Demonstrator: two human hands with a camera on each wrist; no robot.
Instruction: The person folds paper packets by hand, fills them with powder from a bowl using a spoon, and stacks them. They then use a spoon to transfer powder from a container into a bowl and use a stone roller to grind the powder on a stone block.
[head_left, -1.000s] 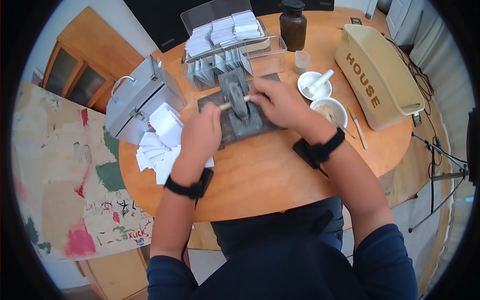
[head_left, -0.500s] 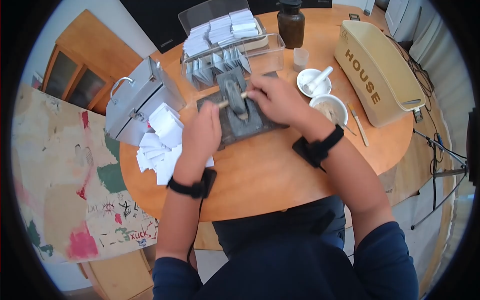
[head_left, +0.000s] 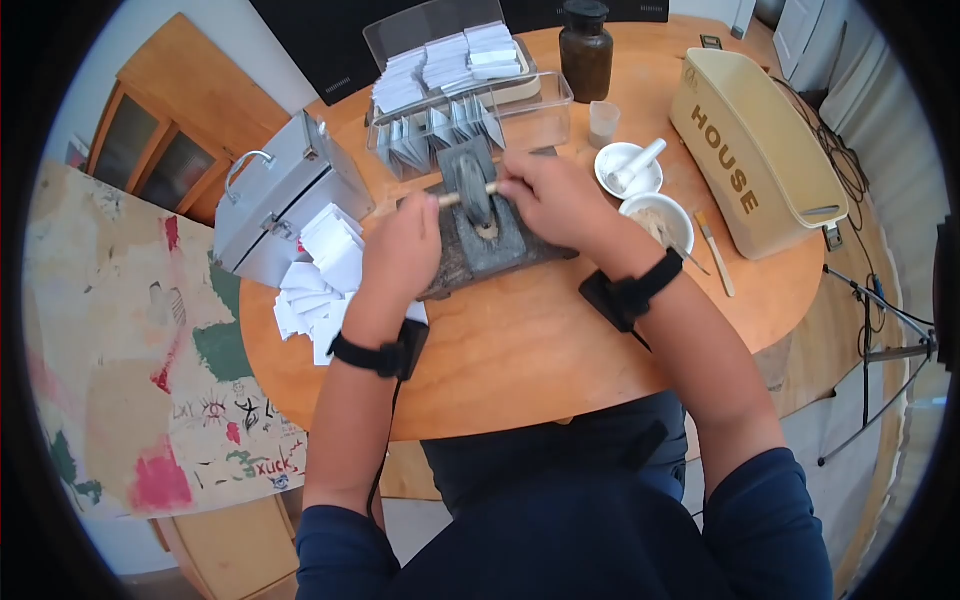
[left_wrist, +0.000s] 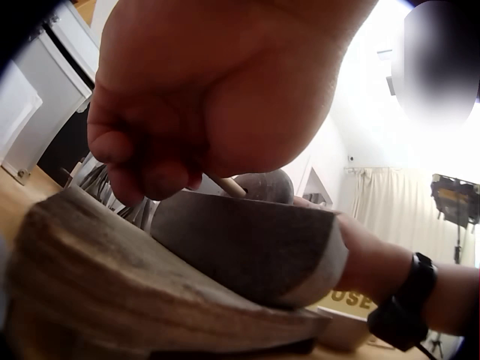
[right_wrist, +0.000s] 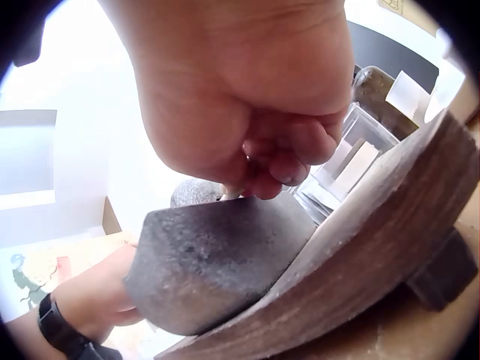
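Note:
A grey stone wheel (head_left: 474, 192) stands upright in a long stone trough (head_left: 495, 252), which rests on a dark wooden board (head_left: 452, 268). A thin wooden rod passes through the wheel. The left hand (head_left: 402, 250) grips the rod's left end (head_left: 449, 200), its fingers curled round it in the left wrist view. The right hand (head_left: 558, 203) grips the right end (head_left: 492, 188) with curled fingers. Some light brown material (head_left: 488, 232) lies in the trough at the wheel's near edge. In the right wrist view the trough's end (right_wrist: 217, 255) hides most of the wheel (right_wrist: 196, 193).
White papers (head_left: 325, 265) lie beside a metal case (head_left: 285, 195) at left. Behind the trough stand clear boxes of packets (head_left: 450, 65) and a brown jar (head_left: 586, 55). At right are a mortar (head_left: 645, 185), a bowl (head_left: 683, 225), a knife-like tool (head_left: 716, 256) and a beige bin (head_left: 745, 150).
The wheel has shifted slightly away from the person along the trough, showing more of the brown material. Both hands have kept their hold on the rod.

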